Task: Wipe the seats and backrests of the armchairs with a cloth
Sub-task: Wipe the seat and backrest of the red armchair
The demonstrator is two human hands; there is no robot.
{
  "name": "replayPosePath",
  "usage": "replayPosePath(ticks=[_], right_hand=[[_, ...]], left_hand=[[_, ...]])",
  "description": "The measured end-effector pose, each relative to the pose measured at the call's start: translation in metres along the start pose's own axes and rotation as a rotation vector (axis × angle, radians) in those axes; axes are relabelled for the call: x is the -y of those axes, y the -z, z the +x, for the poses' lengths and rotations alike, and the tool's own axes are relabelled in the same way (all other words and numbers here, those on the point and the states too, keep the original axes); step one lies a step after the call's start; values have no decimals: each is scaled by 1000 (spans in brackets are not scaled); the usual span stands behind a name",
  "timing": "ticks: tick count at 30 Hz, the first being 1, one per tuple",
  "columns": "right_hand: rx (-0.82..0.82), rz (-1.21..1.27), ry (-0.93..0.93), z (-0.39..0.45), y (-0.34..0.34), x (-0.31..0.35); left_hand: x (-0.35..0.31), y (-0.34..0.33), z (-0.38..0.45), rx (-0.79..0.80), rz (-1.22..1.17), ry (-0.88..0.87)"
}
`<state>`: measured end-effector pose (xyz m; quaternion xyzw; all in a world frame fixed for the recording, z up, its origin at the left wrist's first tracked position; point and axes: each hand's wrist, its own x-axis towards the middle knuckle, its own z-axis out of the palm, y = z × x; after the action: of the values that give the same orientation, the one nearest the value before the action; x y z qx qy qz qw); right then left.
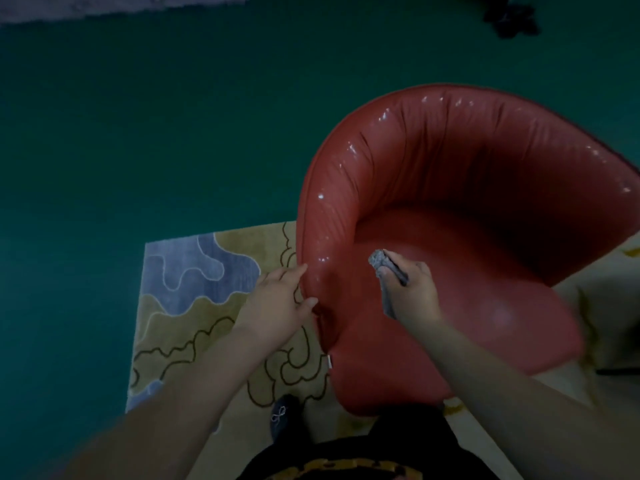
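Both hands are busy: your right hand (412,289) grips the grey cloth (382,263) above the seat of the red armchair (485,188), while your left hand (280,299), fingers straight, steadies its side. Press the cloth flat and wipe in long strokes.

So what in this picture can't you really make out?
- Armchair, head view: its right side is cut off by the frame edge.
- Cloth: mostly hidden inside the right hand; whether it touches the seat is unclear.
- Dark object on the floor, top right: too dim and blurred to identify.
- Left hand: resting at the chair's side edge; grip unclear.
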<state>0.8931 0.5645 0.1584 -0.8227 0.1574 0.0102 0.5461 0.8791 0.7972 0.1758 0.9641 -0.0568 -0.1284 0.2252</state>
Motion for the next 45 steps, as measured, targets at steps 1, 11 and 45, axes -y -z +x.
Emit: replayPosePath(ticks=[1,11,45], right_hand=[[-15,26,-10,-4,-4,5],[-34,-56,-25,5,-13,24],[-562,3,-330,29,-158,-10]], left_hand=[[3,8,4,19,-6,-20],[16,32,50,31,-25,-64],[73,19,168,394,85,-354]])
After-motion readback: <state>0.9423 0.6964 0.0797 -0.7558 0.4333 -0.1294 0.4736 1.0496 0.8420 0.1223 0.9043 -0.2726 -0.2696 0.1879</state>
